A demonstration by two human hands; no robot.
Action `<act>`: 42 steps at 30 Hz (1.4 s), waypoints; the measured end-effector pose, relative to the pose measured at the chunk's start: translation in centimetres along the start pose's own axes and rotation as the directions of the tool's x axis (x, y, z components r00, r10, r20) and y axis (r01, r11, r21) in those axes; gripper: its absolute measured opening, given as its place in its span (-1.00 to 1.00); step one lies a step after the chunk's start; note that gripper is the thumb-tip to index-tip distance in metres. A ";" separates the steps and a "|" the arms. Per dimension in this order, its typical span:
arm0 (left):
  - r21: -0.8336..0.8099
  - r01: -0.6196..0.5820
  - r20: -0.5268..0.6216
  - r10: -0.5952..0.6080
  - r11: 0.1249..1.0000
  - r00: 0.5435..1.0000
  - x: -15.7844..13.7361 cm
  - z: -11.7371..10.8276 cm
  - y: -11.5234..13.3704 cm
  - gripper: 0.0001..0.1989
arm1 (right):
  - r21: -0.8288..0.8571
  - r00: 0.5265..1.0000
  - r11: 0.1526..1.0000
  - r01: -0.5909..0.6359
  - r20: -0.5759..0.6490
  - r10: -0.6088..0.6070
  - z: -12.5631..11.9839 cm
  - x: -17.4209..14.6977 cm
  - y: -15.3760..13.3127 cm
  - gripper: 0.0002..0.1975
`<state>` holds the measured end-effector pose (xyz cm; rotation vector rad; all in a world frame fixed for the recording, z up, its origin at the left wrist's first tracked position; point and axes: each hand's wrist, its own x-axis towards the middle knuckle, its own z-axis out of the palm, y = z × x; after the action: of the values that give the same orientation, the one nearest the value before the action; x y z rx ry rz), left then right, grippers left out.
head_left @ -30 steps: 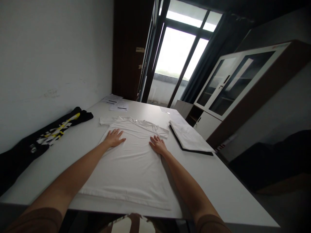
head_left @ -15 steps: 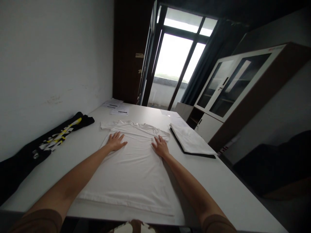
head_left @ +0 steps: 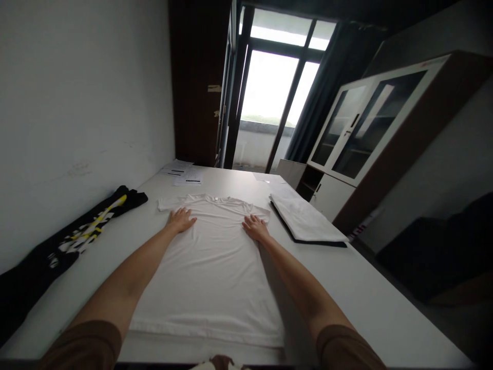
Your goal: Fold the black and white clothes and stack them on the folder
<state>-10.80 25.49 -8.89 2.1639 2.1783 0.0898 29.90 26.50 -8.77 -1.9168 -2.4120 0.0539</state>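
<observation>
A white T-shirt (head_left: 210, 277) lies spread on the white table (head_left: 339, 293), its collar at the far side and its hem close to me. Shallow wrinkles run across its chest. My left hand (head_left: 181, 220) rests palm down near the left sleeve, fingers stretched out. On the other side my right hand (head_left: 254, 226) lies flat by the right sleeve, fingers spread. Both hands touch the cloth and neither grips it.
Folded white cloth over black cloth (head_left: 308, 221) lies to the right. Along the left wall is a black garment (head_left: 88, 226) with yellow and white print. Papers (head_left: 187, 177) lie at the far end. A glass-door cabinet (head_left: 365, 128) stands beyond the table's right side.
Both hands have slid slightly farther up the shirt towards the sleeves, and the left fingers are closer together. My view has shifted a little.
</observation>
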 end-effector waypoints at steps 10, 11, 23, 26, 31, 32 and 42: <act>0.003 0.026 0.021 -0.027 1.000 0.999 2.1 1.5 -1.4 -0.15 | 0.039 0.999 0.999 -0.018 0.051 0.016 0.1 1.7 0.8 -0.31; 0.001 0.026 0.022 -0.026 1.000 0.999 2.3 1.6 -1.5 -0.14 | 0.042 0.998 0.999 -0.018 0.055 0.016 0.1 1.9 0.9 -0.30; 0.008 0.035 0.072 -0.035 0.999 0.997 4.1 0.0 -1.4 -0.13 | 0.038 0.999 0.999 -0.039 -0.007 0.040 -0.2 3.1 0.9 -0.31; 0.014 0.017 0.058 -0.018 1.000 0.998 3.5 -0.5 -0.6 -0.15 | 0.034 0.998 0.999 -0.042 -0.047 0.043 -0.5 2.8 0.7 -0.32; 0.021 -0.133 0.011 0.133 0.991 0.991 0.1 -0.4 1.9 -0.20 | 0.034 0.993 0.999 0.018 -0.116 -0.014 -0.7 1.3 0.3 -0.34; 0.021 -0.180 0.010 0.180 0.983 0.984 -1.0 -0.2 2.4 -0.20 | 0.034 0.992 0.998 0.046 -0.115 -0.042 -0.7 0.8 0.2 -0.34; -0.087 -0.645 0.021 0.648 0.759 0.761 -14.0 -0.5 4.6 -0.29 | 0.064 0.948 0.946 0.319 -0.019 -0.318 -3.0 -8.2 -1.8 -0.23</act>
<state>-6.16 11.50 -7.84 2.7249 1.2656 0.1459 30.22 18.04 -5.87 -1.4743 -2.6436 0.1090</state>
